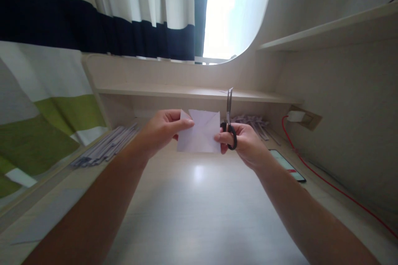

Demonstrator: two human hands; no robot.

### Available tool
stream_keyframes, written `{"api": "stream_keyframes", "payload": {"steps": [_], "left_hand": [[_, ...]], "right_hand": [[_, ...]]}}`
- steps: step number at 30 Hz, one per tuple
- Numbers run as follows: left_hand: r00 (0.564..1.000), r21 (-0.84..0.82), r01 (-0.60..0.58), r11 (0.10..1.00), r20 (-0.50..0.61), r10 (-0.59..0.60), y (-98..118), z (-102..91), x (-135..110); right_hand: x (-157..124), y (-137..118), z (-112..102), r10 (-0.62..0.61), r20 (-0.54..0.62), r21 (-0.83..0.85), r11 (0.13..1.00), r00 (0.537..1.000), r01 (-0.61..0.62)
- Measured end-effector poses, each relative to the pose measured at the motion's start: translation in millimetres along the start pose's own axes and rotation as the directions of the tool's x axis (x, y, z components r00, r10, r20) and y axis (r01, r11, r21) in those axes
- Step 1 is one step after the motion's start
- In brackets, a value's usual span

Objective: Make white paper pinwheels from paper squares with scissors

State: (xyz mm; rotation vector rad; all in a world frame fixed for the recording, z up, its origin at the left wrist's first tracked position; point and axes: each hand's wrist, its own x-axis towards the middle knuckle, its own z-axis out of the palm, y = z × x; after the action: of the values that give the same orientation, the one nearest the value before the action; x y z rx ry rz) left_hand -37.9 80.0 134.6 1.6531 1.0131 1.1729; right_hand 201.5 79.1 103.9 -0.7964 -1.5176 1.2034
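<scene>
A creased white sheet of paper [203, 134] is held up over the desk, with a slit or fold showing near its upper left corner. My left hand [166, 128] pinches its left side, thumb in front. On the right edge, the thumb of my right hand [241, 136] rests against the paper. That same hand grips black-handled scissors [230, 130], whose blades point up and look slightly apart. The fingers behind the paper are hidden.
Paper strips [107, 147] lie stacked at the left, and more folded strips [255, 124] sit at the back right. A flat sheet [49, 215] lies front left. On the right are a phone [287, 165], a red cable [326, 184] and a white charger [295, 116]. A shelf [174, 91] spans the back.
</scene>
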Motion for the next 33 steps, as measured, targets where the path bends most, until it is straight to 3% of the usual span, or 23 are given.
{"api": "stream_keyframes", "payload": {"steps": [6,13,16,20,26,29,33], "left_hand": [[0.993,0.096,0.083,0.992,0.073,-0.09,0,-0.1,-1],[0.994,0.025,0.086,0.996,0.069,-0.087,2,5.9,-2],[0.996,-0.011,0.089,0.996,-0.01,-0.089,4,4.8,-1],[0.986,-0.062,0.09,0.994,-0.136,-0.098,9,-3.2,-1],[0.963,-0.065,0.054,0.996,-0.261,-0.069,17,-16.1,-3],[0.957,-0.058,0.042,0.997,-0.283,-0.057,19,-17.0,-3],[0.953,-0.03,0.023,0.999,-0.3,-0.031,16,-14.3,-2]], "right_hand": [[1,0,2,0.088,-0.107,0.231,0.971,0.99,-0.061],[2,3,2,0.118,-0.062,0.256,0.962,0.991,-0.099],[1,-2,-2,0.147,0.002,0.158,0.977,0.989,-0.145],[0,-12,-14,0.251,0.12,-0.106,0.965,0.961,-0.239],[-4,-20,-26,0.349,0.285,-0.45,0.871,0.893,-0.197],[-6,-21,-22,0.391,0.308,-0.52,0.833,0.868,-0.191],[-7,-22,-15,0.402,0.345,-0.496,0.845,0.848,-0.199]]}}
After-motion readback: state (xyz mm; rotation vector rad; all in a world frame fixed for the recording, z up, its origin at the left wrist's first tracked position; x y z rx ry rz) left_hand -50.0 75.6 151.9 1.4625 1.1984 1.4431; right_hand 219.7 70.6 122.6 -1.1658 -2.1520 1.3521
